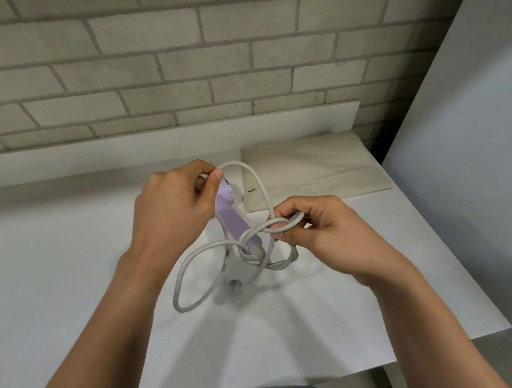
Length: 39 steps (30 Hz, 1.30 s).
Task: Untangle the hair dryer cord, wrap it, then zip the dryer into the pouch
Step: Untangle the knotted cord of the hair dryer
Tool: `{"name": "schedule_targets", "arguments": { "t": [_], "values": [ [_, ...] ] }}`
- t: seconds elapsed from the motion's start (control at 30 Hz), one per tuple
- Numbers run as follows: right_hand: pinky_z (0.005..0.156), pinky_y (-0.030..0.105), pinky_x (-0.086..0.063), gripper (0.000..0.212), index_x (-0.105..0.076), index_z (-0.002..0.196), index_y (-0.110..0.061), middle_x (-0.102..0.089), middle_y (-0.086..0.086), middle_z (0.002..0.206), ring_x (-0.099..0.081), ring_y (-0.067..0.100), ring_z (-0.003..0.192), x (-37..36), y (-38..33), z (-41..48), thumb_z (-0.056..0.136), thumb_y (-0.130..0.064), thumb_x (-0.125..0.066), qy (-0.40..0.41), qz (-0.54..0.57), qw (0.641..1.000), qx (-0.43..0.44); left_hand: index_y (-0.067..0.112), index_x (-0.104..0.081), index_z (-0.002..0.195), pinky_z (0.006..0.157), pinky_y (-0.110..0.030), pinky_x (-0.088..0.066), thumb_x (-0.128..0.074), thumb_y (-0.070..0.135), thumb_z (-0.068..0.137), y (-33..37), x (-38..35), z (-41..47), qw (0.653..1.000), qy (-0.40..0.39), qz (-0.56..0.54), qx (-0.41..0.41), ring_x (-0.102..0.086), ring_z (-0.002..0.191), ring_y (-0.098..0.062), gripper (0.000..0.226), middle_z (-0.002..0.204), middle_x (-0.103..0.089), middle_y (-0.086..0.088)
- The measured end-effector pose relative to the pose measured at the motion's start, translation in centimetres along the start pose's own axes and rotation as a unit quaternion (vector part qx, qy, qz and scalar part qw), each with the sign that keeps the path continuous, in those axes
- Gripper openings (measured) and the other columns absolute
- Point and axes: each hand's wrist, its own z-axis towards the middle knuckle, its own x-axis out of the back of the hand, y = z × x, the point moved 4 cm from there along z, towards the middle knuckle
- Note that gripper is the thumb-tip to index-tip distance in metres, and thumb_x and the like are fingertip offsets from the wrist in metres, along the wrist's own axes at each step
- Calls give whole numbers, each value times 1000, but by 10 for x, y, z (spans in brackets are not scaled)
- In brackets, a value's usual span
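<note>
A lilac hair dryer is held above the white table, its head partly hidden behind my left hand. That hand pinches the grey cord at the top of a tall loop, beside the dryer's head. My right hand grips two strands of cord at the right of the handle. The cord is knotted around the handle's lower end, and a big loop hangs down to the left. The pale, flat pouch lies on the table behind my right hand.
A white brick wall with a low white ledge runs along the back. A grey panel stands at the right. The table's right edge and front edge are close to my right forearm.
</note>
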Motion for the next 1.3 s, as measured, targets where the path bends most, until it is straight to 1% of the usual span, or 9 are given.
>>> {"name": "schedule_targets", "arguments": {
  "t": [0.1, 0.23, 0.5, 0.63, 0.8, 0.93, 1.07, 1.2, 1.3],
  "values": [
    [61, 12, -38, 15, -76, 84, -24, -67, -12, 72, -49, 2, 62, 6, -5, -3, 95, -15, -72, -14, -43, 999, -1, 26, -57, 143, 104, -37, -48, -62, 24, 99, 11, 4, -2, 991, -2, -13, -135, -55, 130, -22, 44, 144, -58, 3],
    [62, 14, -42, 10, -77, 88, -21, -70, -11, 74, -52, 2, 62, 11, -7, -5, 95, -16, -72, -28, -92, 995, 8, 23, -61, 142, 118, -46, -35, -60, 32, 102, 34, -9, -14, 921, -70, 30, -381, -41, 147, -27, 41, 154, -50, -4],
    [69, 24, -52, 15, -79, 94, -31, -74, -10, 85, -61, 17, 75, 13, -6, -6, 95, -18, -72, 24, -66, 998, 8, 15, -76, 96, 89, -40, -52, -54, 40, 105, 34, -7, -14, 944, 55, 49, -322, -67, 79, -25, 35, 83, -71, 0],
    [61, 13, -45, 17, -80, 96, -27, -75, -8, 84, -60, 11, 69, 10, -4, -8, 97, -14, -69, -1, -78, 997, -1, 13, -71, 94, 64, -15, -43, -61, 33, 102, 19, 15, -7, 981, 147, -92, -81, -58, 65, -8, 23, 77, -69, 7],
    [60, 8, -41, 14, -76, 88, -20, -70, -10, 75, -57, 0, 63, 11, -7, -6, 97, -13, -68, -1, -69, 998, -12, 22, -71, 97, 63, -16, -43, -64, 36, 99, 0, 11, -5, 994, 78, -73, -6, -58, 63, 7, 16, 81, -73, 6],
    [58, 6, -40, 12, -74, 88, -16, -69, -1, 80, -54, 2, 63, 9, -10, -7, 97, -13, -67, -32, -86, 996, -8, 19, -59, 141, 104, -39, -47, -65, 21, 98, 8, 14, -7, 987, 46, -19, -154, -58, 125, -23, 43, 140, -59, -2],
    [60, 11, -44, 15, -75, 88, -22, -70, -12, 77, -55, 3, 65, 8, -11, -6, 97, -13, -67, -47, -101, 994, 5, 22, -59, 143, 115, -49, -39, -58, 32, 101, 37, 3, -13, 927, -76, 46, -363, -45, 144, -27, 43, 151, -53, -3],
    [74, 35, -53, 14, -76, 91, -27, -72, -8, 85, -59, 15, 76, 9, -7, -5, 97, -19, -67, -33, -130, 991, 20, 27, -74, 118, 112, -47, -42, -44, 46, 104, 37, -10, -14, 919, -99, 82, -372, -65, 121, -22, 38, 119, -72, 5],
    [71, 27, -50, 21, -77, 94, -31, -73, -11, 87, -62, 18, 79, 14, -6, -5, 97, -13, -67, 10, -84, 996, 34, 25, -74, 107, 78, -42, -58, -37, 46, 107, 42, -5, -15, 947, -29, 96, -306, -71, 87, -25, 42, 97, -71, 4]
  ]
}}
